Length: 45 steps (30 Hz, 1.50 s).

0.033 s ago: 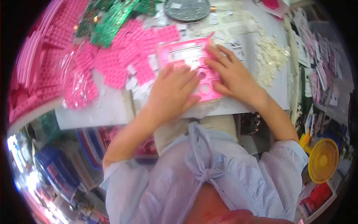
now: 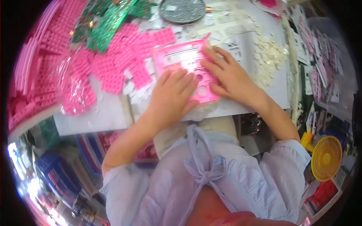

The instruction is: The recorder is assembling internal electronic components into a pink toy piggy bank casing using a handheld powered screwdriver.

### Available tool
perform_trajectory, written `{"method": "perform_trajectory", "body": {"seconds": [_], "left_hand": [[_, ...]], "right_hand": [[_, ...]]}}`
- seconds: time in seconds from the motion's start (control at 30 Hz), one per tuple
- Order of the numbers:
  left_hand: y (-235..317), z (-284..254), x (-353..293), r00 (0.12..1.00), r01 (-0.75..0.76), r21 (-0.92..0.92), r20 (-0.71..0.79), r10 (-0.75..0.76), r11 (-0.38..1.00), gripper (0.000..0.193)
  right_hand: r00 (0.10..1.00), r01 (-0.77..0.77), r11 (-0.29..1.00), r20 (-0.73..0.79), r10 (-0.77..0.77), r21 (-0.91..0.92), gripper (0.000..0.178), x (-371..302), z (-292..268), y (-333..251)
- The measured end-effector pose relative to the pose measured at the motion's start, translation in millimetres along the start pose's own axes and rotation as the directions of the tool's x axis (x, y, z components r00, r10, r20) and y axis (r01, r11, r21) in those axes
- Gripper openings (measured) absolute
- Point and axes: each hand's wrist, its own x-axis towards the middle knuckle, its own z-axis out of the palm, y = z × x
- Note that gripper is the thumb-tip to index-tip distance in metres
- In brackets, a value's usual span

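Note:
A flat pink plastic panel with slots, a round hole and a pale shiny section lies near the table's front edge. My left hand rests on its lower left part, fingers stretched out and covering some of the surface. Along the right edge, my right hand touches the panel with its fingers spread. Clear, crinkled plastic shows under the near edge. To the left sits a heap of pink studded plates. What lies beneath my palms is hidden.
Small whitish pieces are scattered at the right, below a grey round dish at the back. Green shiny packets and a clear bag of pink parts lie left. A yellow round basket stands lower right.
The whole scene has shifted slightly left and down in the picture. Both hands keep nearly the same place on the pink panel.

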Motion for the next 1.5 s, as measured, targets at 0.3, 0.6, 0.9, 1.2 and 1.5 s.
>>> {"method": "perform_trajectory", "body": {"seconds": [0.3,0.6,0.9,1.2,1.5], "left_hand": [[-0.1,3.4,1.8,0.998,0.048,-0.059,0.040,-0.045,0.997,0.046],[-7.2,4.8,1.4,0.985,0.003,-0.243,-0.166,-0.044,0.970,0.037],[39.4,-3.5,-2.2,0.837,0.496,-0.773,0.304,-0.455,0.396,0.009],[-6.0,11.8,-9.9,0.991,0.101,0.017,-0.093,-0.099,0.995,0.031],[-7.5,17.5,-9.4,0.987,0.114,0.002,-0.117,-0.113,0.993,0.031]], "right_hand": [[0.778,-0.626,0.780,-0.063,0.625,0.008,0.024,-52.0,-69.8,81.4],[0.919,-0.394,0.906,-0.041,0.393,-0.154,0.016,-35.5,-67.5,93.8],[0.979,-0.075,0.963,-0.167,0.121,0.261,0.013,2.9,-19.7,-57.9],[0.981,-0.005,0.990,-0.195,-0.023,-0.139,0.010,33.2,-6.1,-45.3],[0.991,0.124,0.961,0.078,-0.108,-0.247,0.016,52.9,-1.3,-28.5]]}}
